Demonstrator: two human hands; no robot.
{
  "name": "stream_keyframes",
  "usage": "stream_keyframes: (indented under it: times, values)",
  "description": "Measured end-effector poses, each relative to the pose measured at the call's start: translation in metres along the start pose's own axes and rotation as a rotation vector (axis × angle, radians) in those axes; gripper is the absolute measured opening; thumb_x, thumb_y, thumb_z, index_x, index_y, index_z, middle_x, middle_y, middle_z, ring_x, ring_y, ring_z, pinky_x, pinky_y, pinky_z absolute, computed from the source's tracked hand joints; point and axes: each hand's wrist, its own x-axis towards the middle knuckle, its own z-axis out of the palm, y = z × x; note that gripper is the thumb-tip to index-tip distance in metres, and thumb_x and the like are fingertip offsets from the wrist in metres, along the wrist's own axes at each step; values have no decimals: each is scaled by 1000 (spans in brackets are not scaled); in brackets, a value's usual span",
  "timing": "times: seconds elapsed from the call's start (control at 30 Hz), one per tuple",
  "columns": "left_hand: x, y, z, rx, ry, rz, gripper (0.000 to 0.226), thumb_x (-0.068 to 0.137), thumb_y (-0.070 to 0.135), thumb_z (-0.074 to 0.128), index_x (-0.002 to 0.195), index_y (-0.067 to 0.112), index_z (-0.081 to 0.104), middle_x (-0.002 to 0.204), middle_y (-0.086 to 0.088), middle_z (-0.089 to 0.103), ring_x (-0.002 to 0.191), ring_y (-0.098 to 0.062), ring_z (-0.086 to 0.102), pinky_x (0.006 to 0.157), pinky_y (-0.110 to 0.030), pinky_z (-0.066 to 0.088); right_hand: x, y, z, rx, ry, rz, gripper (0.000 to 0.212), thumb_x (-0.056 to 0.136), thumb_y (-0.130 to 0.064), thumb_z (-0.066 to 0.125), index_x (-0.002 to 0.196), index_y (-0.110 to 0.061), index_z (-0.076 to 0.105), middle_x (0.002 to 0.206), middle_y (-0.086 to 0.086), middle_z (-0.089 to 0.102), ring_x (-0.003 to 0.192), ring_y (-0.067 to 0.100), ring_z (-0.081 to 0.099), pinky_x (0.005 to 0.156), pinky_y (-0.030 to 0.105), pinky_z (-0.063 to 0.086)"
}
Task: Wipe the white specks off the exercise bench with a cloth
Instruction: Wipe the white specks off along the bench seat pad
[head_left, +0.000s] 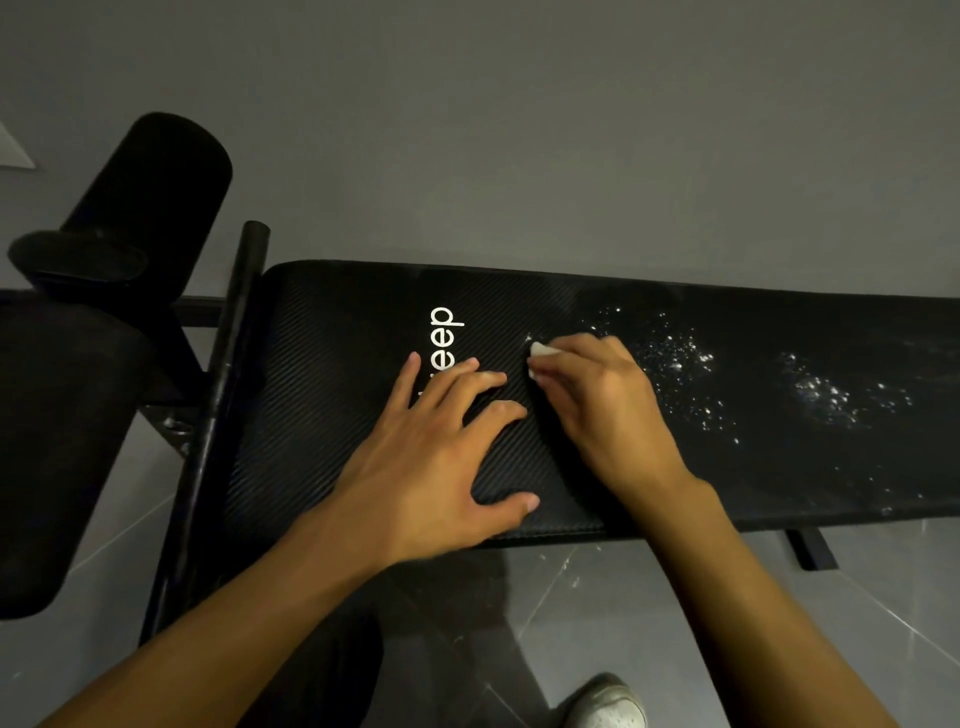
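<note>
A black padded exercise bench (332, 364) with white lettering runs across the middle of the view. White specks (680, 358) are scattered over its right half, with a second patch (831, 389) further right. My right hand (602, 395) holds a small white cloth (543, 353) against the pad, just left of the specks; most of the cloth is hidden under the fingers. My left hand (441, 452) lies flat on the pad beside it, fingers spread, partly covering the lettering.
Black foam rollers (150, 202) and a black upright bar (228, 374) stand at the bench's left end. A grey wall is behind the bench. Grey floor tiles (623, 613) carry a few white specks. A white shoe (608, 701) shows at the bottom.
</note>
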Motion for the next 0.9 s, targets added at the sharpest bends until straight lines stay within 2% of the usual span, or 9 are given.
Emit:
stream_keyframes:
  times: [0.17,0.3,0.43,0.63,0.8,0.9]
  values:
    - [0,1,-1,16,-15,-14,81,80,80,41,148,36,35,161,5,23,154,-17,8,123,-58,3,-29,-10,-15,55,-54,-48,19,93,-18,68,110,-17,76,115,-2,68,97,19,58,85,31,51]
    - [0,2,-2,19,-11,-12,81,80,80,42,147,35,38,160,4,27,154,-17,11,123,-58,6,18,0,3,-30,-12,-27,16,95,-15,65,108,-14,75,108,3,69,91,24,56,79,38,51]
    - [0,2,-3,19,-17,-20,80,80,80,43,147,35,38,160,5,26,154,-16,9,123,-57,4,50,4,13,-38,14,54,18,95,-15,64,108,-12,76,108,6,70,92,29,59,83,38,51]
    - [0,2,-2,1,3,-17,79,80,79,44,146,36,38,159,6,27,153,-16,11,123,-58,4,3,-8,4,30,-34,-22,18,94,-15,66,110,-17,75,112,-3,67,95,16,55,84,27,48]
    - [0,2,-4,9,-5,-22,78,80,79,43,146,37,38,160,6,26,153,-15,9,123,-56,2,40,-3,18,-27,44,49,14,93,-12,67,104,-14,77,105,2,70,87,25,57,79,36,51]
    - [-1,2,-5,1,-8,-15,78,80,78,43,146,37,38,159,6,26,153,-15,9,123,-56,3,17,-13,11,-7,13,38,17,95,-13,65,107,-15,75,110,0,68,91,21,55,79,35,51]
